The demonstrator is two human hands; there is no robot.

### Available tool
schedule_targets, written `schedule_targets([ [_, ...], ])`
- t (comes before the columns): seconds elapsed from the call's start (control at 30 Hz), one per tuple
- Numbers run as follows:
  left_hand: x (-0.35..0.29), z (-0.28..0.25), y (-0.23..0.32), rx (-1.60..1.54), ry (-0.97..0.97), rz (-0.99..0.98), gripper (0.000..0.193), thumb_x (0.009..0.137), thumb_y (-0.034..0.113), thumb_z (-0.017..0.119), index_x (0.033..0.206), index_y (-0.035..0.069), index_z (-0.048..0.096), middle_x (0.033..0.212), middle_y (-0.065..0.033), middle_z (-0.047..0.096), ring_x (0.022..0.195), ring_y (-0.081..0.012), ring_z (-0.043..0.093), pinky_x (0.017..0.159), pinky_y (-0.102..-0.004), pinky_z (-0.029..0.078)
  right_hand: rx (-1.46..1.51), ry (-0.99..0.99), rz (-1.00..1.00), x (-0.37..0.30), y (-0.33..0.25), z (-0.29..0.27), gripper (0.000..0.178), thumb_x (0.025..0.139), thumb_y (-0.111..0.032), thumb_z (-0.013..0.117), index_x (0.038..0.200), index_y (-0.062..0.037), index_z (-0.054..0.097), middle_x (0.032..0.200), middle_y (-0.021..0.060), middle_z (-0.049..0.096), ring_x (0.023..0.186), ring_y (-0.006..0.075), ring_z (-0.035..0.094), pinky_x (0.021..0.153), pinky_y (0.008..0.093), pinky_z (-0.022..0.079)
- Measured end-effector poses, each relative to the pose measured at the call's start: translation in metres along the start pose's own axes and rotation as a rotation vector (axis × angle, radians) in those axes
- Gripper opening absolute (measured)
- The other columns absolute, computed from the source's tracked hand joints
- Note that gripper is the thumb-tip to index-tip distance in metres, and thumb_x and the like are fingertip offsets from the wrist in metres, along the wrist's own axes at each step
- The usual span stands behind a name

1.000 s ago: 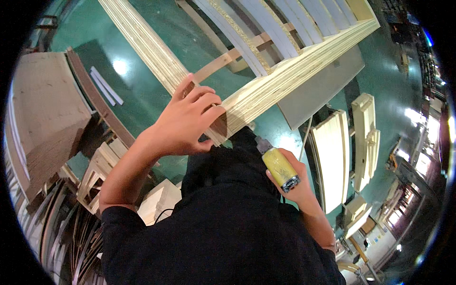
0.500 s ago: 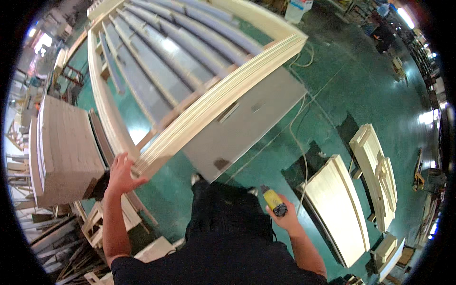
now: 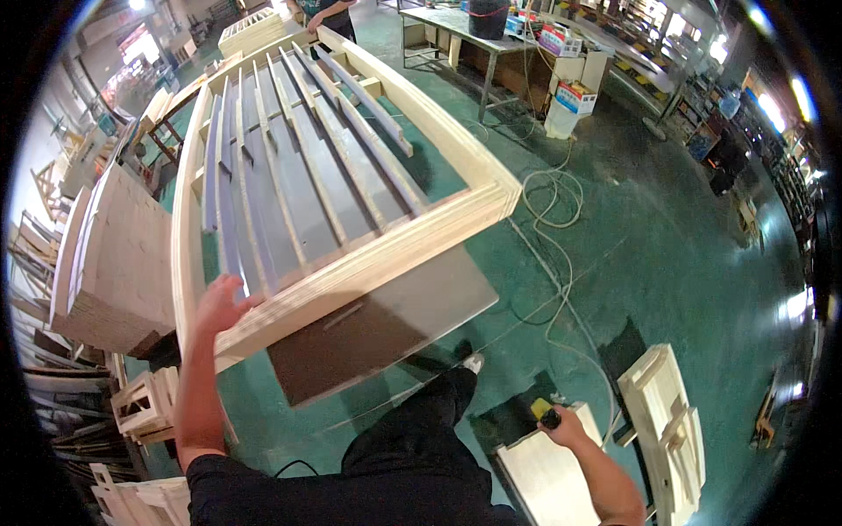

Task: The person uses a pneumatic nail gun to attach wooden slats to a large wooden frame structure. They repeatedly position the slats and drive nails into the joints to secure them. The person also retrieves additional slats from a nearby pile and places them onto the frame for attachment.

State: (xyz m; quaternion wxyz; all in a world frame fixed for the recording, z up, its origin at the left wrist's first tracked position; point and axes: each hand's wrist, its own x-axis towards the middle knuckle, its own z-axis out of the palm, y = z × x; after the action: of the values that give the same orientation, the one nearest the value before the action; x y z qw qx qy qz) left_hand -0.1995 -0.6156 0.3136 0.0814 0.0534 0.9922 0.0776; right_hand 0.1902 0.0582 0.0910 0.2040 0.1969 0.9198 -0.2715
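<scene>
Pale wood is filling the upper left and middle of the head view: a large slatted frame [image 3: 351, 175] is lying on a dark table [image 3: 386, 324], running from the lower left corner up toward the top of the picture. The left hand [image 3: 219, 302] is pressing flat against the frame's near corner at lower left, fingers spread over the wood rather than wrapped round it, so it is touching, not clutching. The right hand [image 3: 561, 425] is hanging low at the lower right, fist closed round a small yellow and black tool [image 3: 542, 412], just above a pale wooden panel [image 3: 548, 478] lying on the green floor [image 3: 667, 263]. A white cable [image 3: 553, 228] is looping over the floor right of the frame. More wooden pieces [image 3: 671, 430] are lying at the far lower right, and a stack of boards [image 3: 114, 254] is sitting at the left edge, just beside the frame. A workbench [image 3: 491, 26] with boxes is standing at the top, and another person [image 3: 329, 13] is standing by the frame's far end.
</scene>
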Motion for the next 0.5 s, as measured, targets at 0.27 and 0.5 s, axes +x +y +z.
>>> schedule_targets([
  [0.27, 0.134, 0.13, 0.38, -0.526, -0.169, 0.708, 0.01, 0.097, 0.013, 0.065, 0.103, 0.004, 0.065, 0.117, -0.0166, 0.067, 0.115, -0.0375, 0.062, 0.101, -0.0476, 0.049, 0.093, 0.155, 0.19, 0.071, 0.117, -0.047, 0.045, 0.081, -0.036, 0.088, 0.111, -0.0078, 0.069, 0.102, 0.0217, 0.075, 0.097, 0.044, 0.073, 0.08, 0.0488, 0.058],
  [0.5, 0.236, 0.138, 0.489, -0.492, 0.409, 0.545, 0.023, 0.089, 0.014, 0.078, 0.109, 0.006, 0.069, 0.122, -0.0149, 0.066, 0.117, -0.0373, 0.061, 0.104, -0.046, 0.048, 0.377, 0.008, 0.445, 0.129, 0.252, -0.058, 0.039, 0.081, -0.034, 0.081, 0.105, -0.0051, 0.072, 0.09, 0.0207, 0.076, 0.09, 0.0401, 0.076, 0.078, 0.0476, 0.059],
])
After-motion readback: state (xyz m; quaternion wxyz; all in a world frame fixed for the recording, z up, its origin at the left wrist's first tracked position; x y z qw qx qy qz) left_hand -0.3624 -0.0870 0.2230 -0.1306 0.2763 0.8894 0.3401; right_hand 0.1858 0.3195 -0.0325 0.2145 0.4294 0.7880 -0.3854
